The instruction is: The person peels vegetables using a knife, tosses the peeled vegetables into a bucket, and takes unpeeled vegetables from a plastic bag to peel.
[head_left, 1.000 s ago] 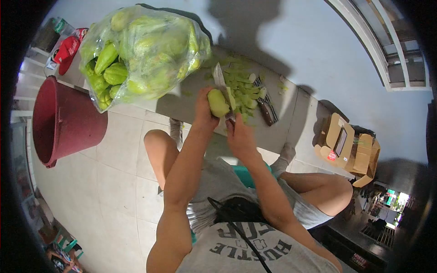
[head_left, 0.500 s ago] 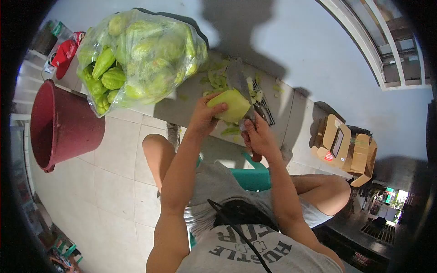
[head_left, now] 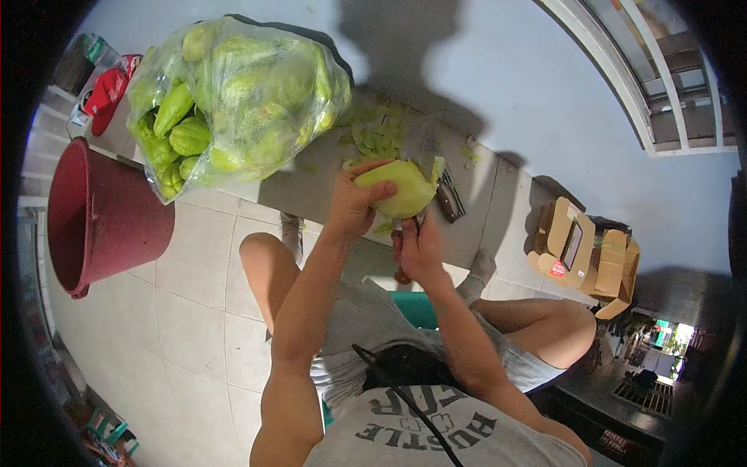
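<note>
My left hand is closed around a pale green chayote, its thumb lying across the near side. A knife is in my right hand, its brown handle end showing below the fist. The blade is against the right side of the chayote, mostly hidden or blurred, and a strip of peel stands off that edge. Beneath the hands, green peelings lie scattered on the tiled ledge. Another knife with a brown handle rests there to the right.
A large clear plastic bag full of green chayotes stands at the upper left. Below it is a dark red tub. A red cap lies further left. An opened cardboard box sits on the right, under a window.
My right hand has moved left and down with the knife, along the chayote's right side. The chayote has turned, and a peel strip now sticks out at its right edge.
</note>
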Available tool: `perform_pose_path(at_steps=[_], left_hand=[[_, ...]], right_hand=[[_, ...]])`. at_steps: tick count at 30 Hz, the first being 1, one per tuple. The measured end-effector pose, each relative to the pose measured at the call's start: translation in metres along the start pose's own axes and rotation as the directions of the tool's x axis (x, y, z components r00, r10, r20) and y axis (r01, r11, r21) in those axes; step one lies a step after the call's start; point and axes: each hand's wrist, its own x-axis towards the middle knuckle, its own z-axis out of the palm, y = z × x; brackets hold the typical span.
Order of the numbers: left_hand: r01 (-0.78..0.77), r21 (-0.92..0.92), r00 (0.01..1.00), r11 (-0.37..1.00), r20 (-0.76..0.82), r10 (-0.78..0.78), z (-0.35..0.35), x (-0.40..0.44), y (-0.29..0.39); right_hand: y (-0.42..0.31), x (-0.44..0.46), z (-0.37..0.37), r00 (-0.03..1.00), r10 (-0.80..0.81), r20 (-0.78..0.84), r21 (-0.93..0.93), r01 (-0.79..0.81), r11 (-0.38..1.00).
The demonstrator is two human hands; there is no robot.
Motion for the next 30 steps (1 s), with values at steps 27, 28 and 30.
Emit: perform_pose_path(at_steps=[27, 28, 30], left_hand=[[0.021, -0.100, 0.988, 0.995, -0.147, -0.036, 0.007, -0.001, -0.019], [0.002, -0.104, 0.988, 0.995, -0.154, -0.018, 0.003, 0.002, -0.013], [0.155, 0.123, 0.975, 0.980, -0.182, -0.131, -0.004, -0.006, -0.001]], right_hand=[[0.009, 0.002, 0.012, 0.995, -0.074, -0.068, -0.315, 0.049, 0.948], [0.002, 0.004, 0.014, 0.996, 0.049, -0.078, -0.081, -0.055, 0.995], [-0.013, 0.003, -0.002, 0.993, 0.108, 0.051, -0.119, -0.102, 0.988]])
